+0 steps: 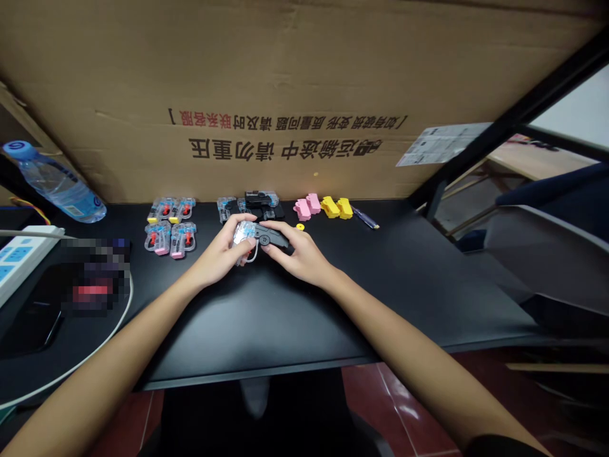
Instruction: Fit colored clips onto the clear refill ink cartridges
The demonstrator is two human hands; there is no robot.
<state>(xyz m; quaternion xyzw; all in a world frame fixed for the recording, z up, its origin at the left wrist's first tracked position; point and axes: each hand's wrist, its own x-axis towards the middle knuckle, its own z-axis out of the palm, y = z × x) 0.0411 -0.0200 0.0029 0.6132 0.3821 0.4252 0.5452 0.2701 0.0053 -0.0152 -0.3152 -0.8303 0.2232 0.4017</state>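
Both of my hands meet over the middle of the black table. My left hand is closed around a small clear plastic part with a thin wire loop hanging below it. My right hand is closed on a black plastic piece that touches the clear part. A small yellow ring lies just beyond my right hand.
Along the back by the cardboard wall lie clear toy assemblies, black and clear parts, pink pieces, yellow pieces and a pen. A water bottle, power strip and white cable are at left.
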